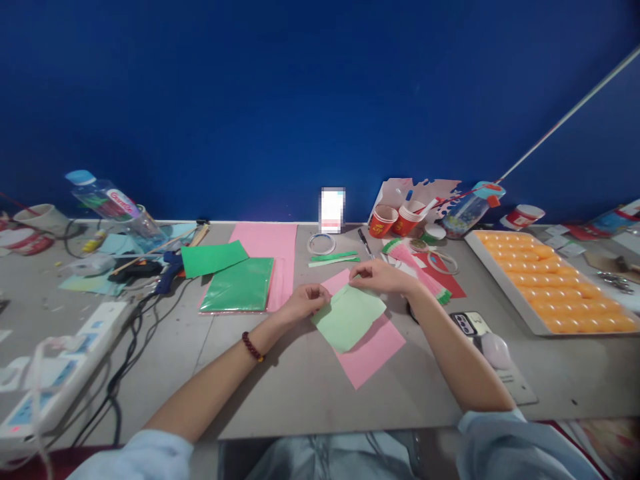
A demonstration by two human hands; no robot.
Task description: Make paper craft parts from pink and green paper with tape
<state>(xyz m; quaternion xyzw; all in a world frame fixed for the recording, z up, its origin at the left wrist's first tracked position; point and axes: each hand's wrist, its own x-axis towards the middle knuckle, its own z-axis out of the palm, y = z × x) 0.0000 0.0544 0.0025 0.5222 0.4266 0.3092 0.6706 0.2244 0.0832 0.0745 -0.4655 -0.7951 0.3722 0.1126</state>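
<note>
A light green sheet of paper (349, 319) is pinched at its upper edge by both of my hands. My left hand (306, 301) grips its left corner, thumb and fingers pressed together. At the top corner my right hand (376, 276) closes on the same sheet. Beneath it a pink sheet of paper (383, 343) lies on the table, partly covered. Just beyond my hands are thin green paper strips (335, 257) and a roll of white wire (321, 244).
Left of my hands are a pack of green paper (240, 287), a blue glue gun (170, 270) and a power strip (60, 380) with cables. Rightward stand red paper cups (384, 220), a phone (470, 323) and a tray of orange balls (555, 280). A blue wall (300, 100) rises behind.
</note>
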